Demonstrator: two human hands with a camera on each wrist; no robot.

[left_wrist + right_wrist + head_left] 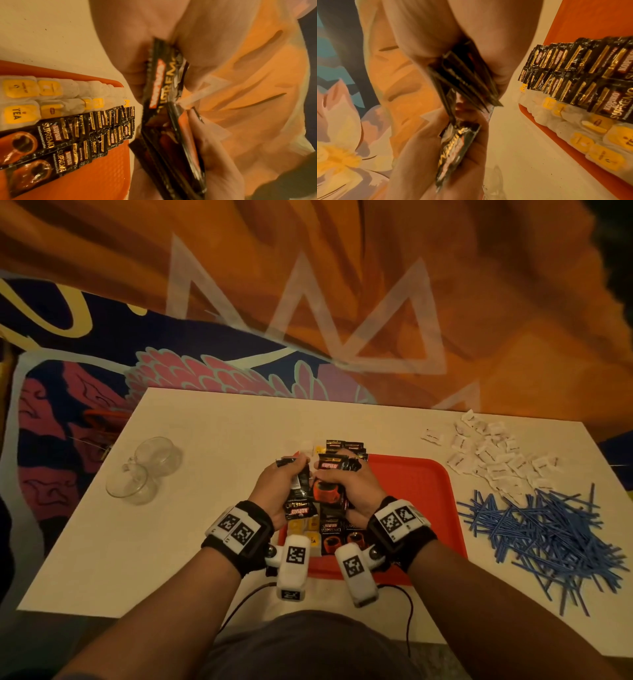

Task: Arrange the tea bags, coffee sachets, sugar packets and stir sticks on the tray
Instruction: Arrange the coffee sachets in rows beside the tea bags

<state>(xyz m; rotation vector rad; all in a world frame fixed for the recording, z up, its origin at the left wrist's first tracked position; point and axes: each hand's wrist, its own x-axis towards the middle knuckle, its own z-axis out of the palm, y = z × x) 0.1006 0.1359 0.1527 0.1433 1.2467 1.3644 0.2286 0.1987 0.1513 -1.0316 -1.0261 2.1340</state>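
My left hand (286, 479) grips one black coffee sachet (298, 501) above the red tray (414, 491). Beside it, my right hand (346, 482) holds a fanned stack of coffee sachets (330, 465). In the left wrist view the single sachet (163, 83) stands on edge against the stack (173, 155). On the tray lie two rows of overlapping coffee sachets (72, 136) beside two rows of yellow-tagged tea bags (34, 94). White sugar packets (496, 460) and blue stir sticks (548, 535) lie loose on the table to the right of the tray.
Two clear glass cups (147, 474) lie on the white table (171, 542) to the left. A dark cable (407, 611) runs over the table's near edge. Patterned orange and blue cloth (308, 302) surrounds the table. The tray's right part (421, 508) is bare.
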